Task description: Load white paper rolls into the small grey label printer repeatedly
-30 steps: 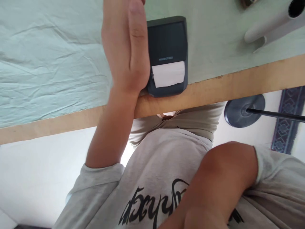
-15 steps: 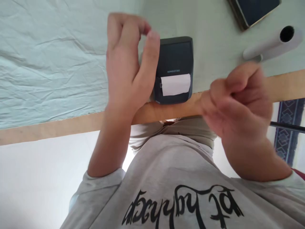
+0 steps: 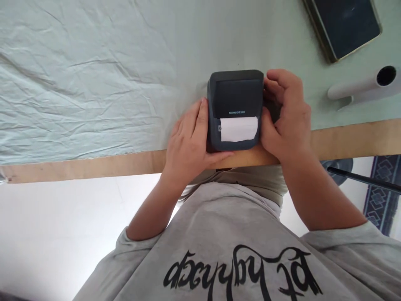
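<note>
A dark label printer point(image 3: 236, 94) with "NIIMBOT" on its lid sits upright by the table's front edge. A white paper label point(image 3: 239, 129) lies over its lower front. My left hand point(image 3: 191, 140) presses along the printer's left side, fingers together, the thumb stretched out below its front edge. Against the right side rests my right hand point(image 3: 286, 117), with curled fingers and the thumb touching the casing near the label. Between them, both hands hold the printer; the fingertips of my right hand are partly hidden behind it.
A pale green cloth point(image 3: 125, 96), wrinkled at left, covers the table, whose wooden edge point(image 3: 94, 167) shows in front. At the back right lies a dark phone-like object point(image 3: 347, 25). Near it is a white roll point(image 3: 360, 88) with a dark hollow end.
My hands were raised and curled, apart from each other; now both have come down onto the printer's two sides. The printer and table items appear lower in view.
</note>
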Motion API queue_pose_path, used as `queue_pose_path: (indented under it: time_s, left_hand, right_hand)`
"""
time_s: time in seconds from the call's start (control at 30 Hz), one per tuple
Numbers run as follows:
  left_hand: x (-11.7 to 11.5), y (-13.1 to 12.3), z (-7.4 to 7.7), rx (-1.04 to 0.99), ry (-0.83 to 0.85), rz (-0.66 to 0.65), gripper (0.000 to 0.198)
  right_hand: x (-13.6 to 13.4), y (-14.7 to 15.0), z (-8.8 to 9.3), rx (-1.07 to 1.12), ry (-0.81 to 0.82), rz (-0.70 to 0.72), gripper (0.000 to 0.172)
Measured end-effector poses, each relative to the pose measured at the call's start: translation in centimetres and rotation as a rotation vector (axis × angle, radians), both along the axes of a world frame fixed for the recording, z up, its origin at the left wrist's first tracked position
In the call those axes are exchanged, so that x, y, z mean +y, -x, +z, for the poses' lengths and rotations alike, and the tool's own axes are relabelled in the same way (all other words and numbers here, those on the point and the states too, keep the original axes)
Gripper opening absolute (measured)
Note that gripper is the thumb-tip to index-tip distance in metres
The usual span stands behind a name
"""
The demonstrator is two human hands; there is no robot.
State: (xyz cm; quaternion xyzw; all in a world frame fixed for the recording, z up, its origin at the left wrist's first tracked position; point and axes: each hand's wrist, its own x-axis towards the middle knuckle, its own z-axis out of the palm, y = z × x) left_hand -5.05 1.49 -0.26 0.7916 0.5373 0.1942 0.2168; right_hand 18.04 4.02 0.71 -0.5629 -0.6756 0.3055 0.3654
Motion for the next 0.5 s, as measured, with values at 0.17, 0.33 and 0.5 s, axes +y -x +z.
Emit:
queue_pose_path:
  time_s: [0.17,0.33,0.5]
  left_hand:
    - [0.02,0.35,0.0,-0.015,0.013,0.017,0.111]
    - [0.05,0.43,0.25,-0.001,-0.018,0.023,0.107]
    - [0.29,0.29,0.32,-0.001,-0.072,0.037,0.104]
  right_hand:
    - [0.05,-0.07,0.24,-0.097,0.001,0.015,0.051]
    - [0.08,0.07,0.29,-0.103,0.001,0.009,0.051]
    - [-0.04,0.27,0.55,-0.109,0.034,-0.002,0.058]
